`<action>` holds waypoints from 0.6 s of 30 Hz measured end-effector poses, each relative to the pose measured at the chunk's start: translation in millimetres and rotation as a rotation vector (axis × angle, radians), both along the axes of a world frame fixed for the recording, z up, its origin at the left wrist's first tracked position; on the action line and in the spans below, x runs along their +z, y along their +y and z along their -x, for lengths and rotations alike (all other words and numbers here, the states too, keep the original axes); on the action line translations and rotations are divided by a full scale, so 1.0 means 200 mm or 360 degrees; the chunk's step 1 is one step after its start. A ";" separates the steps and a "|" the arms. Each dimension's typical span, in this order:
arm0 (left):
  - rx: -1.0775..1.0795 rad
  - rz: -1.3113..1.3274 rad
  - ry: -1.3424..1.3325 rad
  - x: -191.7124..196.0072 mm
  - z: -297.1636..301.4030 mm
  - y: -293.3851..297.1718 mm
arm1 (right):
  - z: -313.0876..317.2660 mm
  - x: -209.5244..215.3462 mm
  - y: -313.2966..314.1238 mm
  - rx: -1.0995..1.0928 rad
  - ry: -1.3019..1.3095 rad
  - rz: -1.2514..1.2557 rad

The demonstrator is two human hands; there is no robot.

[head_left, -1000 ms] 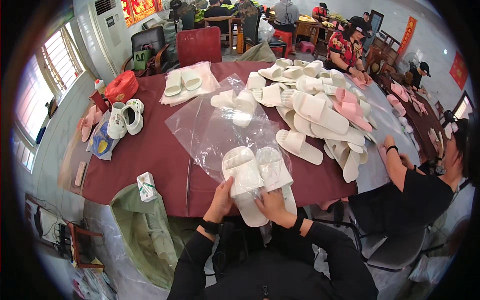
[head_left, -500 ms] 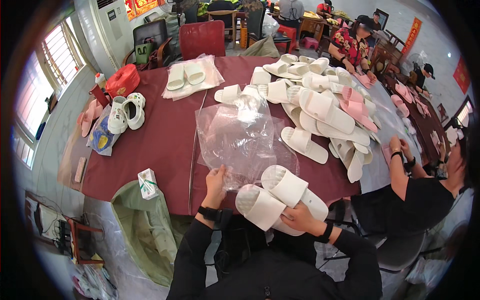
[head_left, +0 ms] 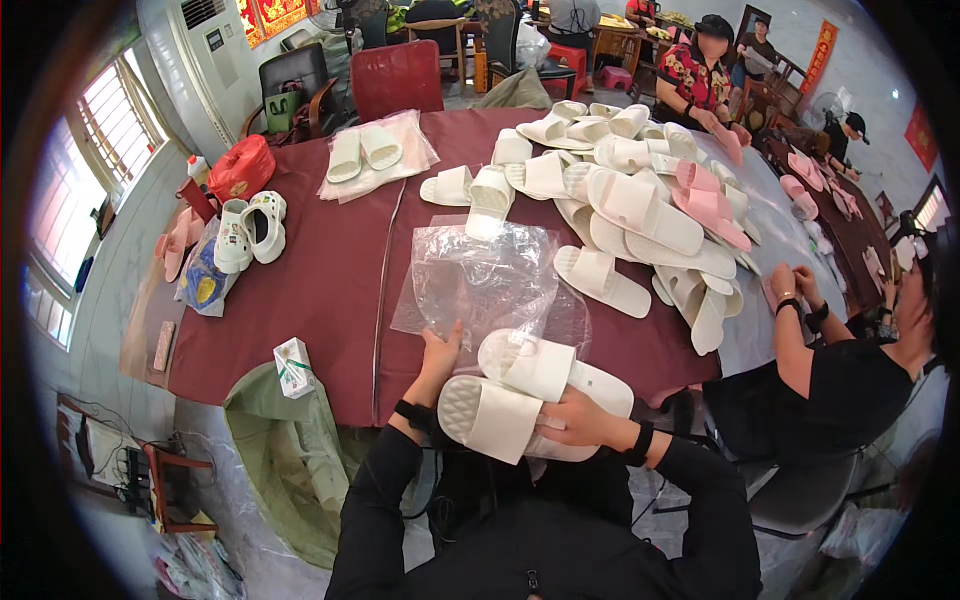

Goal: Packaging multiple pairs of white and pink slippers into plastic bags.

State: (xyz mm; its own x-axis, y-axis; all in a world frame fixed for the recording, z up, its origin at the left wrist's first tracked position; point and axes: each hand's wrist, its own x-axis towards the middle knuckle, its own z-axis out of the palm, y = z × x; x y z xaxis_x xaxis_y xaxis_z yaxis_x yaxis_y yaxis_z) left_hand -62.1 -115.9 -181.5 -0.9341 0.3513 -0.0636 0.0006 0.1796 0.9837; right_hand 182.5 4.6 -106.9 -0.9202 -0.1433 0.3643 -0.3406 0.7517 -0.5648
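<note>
My right hand (head_left: 578, 418) is closed around a pair of white slide slippers held side by side, the near slipper (head_left: 492, 418) and the far slipper (head_left: 528, 362). Their padded heel ends point left, over the table's front edge. At the near edge of a clear plastic bag (head_left: 480, 285), my left hand (head_left: 438, 355) has hold of the film, its thumb raised and the fingers partly hidden. The bag lies flat on the dark red tablecloth, and the far slipper's heel end overlaps its near edge.
A heap of white slippers (head_left: 645, 215) with a few pink ones (head_left: 712, 205) covers the right side. Far left lie a bagged slipper pair (head_left: 363, 152), white clogs (head_left: 248, 235) and a red bundle (head_left: 242, 167). A small box (head_left: 294, 367) sits at the front edge. Co-workers sit at right.
My right hand has brought the slipper pair left, toward the bag's near edge. My left hand has shifted slightly right, its thumb now lifted, and the bag lies flatter.
</note>
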 end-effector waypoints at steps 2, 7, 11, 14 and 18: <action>0.0062 0.0401 0.0424 0.04 -0.02 -0.04 | 0.02 0.03 0.01 -0.0027 0.0061 0.0038; -0.0440 0.0718 0.1595 0.32 -0.02 -0.21 | 0.05 0.03 0.02 0.0031 0.0063 0.0069; -0.1480 -0.0468 -0.0602 0.47 -0.03 -0.27 | 0.08 0.05 0.00 0.0114 -0.0031 -0.0035; -0.1679 -0.0668 -0.0522 0.56 -0.05 -0.30 | 0.08 0.04 0.00 -0.0027 0.0007 0.0006; -0.1557 0.0001 -0.0062 0.55 -0.06 -0.27 | 0.05 0.02 0.03 -0.0145 -0.0002 -0.0081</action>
State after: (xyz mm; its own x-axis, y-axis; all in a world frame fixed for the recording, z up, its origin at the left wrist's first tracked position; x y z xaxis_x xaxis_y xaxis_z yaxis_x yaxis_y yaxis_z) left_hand -49.8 -169.1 -72.1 -0.2276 0.9697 -0.0887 0.1167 0.1176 0.9862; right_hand 172.1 11.2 -103.5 -0.9307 -0.0773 0.3575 -0.2689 0.8073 -0.5253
